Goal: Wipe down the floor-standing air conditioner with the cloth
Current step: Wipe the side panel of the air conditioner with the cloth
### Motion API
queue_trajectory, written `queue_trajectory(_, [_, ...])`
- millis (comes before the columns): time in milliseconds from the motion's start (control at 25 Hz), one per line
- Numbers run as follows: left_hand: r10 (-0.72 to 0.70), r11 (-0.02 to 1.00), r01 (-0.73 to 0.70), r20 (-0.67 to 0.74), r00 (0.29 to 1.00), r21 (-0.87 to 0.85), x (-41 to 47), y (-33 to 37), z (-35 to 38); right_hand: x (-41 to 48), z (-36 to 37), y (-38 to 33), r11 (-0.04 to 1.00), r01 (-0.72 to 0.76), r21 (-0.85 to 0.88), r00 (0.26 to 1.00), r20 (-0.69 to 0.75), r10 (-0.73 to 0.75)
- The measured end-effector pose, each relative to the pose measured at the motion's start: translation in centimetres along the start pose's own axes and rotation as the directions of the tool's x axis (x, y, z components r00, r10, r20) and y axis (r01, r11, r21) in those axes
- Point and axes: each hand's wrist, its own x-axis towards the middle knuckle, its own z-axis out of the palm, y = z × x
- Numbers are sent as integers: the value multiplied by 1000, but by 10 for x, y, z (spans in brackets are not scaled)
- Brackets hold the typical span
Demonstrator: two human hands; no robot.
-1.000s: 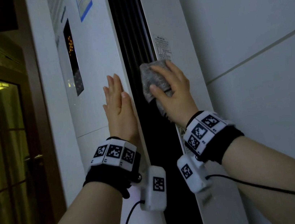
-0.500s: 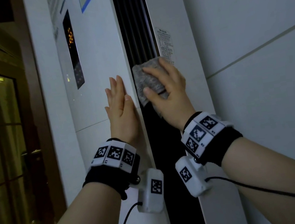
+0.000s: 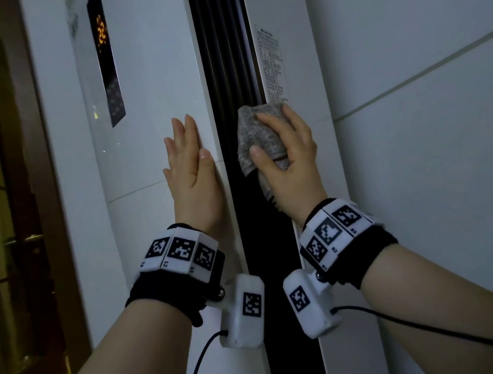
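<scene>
Air conditioner [image 3: 167, 153]: white, floor-standing, long axis vertical; a dark vent slot [image 3: 226, 63] runs up its front. The lit orange display [image 3: 105, 57] is on the left panel and a printed label [image 3: 272, 62] on the right.

Cloth [image 3: 259, 140]: grey, bunched, lengthwise up-and-down over the slot's right edge, with its top just below the label.

Right hand [image 3: 291, 167]: fingers [image 3: 293, 120] curled over the cloth, thumb clamping its front.

Left hand [image 3: 193, 181]: flat on the left panel beside the slot, fingers [image 3: 190, 131] straight, pressed together, pointing up.

Both wrists: marker-printed bands [image 3: 181, 253].
</scene>
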Motion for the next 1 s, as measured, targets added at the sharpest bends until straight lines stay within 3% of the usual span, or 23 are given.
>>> queue_trajectory(200, [5,1000,-5,7,1000,9,-3,-1,0,-17,0,3,993,113,-21,990,87,-111])
queue_trajectory(360, [-12,1000,12,-4,1000,19,-14,-3,2,-16,-2,9,999,-44,20,999,-17,45])
queue_trajectory(520, [-5,1000,5,6,1000,26,-13,-5,2,-22,-5,21,1000,9,6,999,30,-9])
queue_trajectory(680, [14,999,-14,3,1000,48,-12,-8,6,-17,-4,26,983,-138,120,987,-64,146])
queue_trajectory(840, [21,995,-20,-10,1000,102,-12,-10,9,-22,-8,34,991,-100,92,994,-42,104])
queue_trajectory(1000, [-33,989,40,-50,998,144,-12,-2,14,-11,-14,40,976,-186,112,976,-93,197])
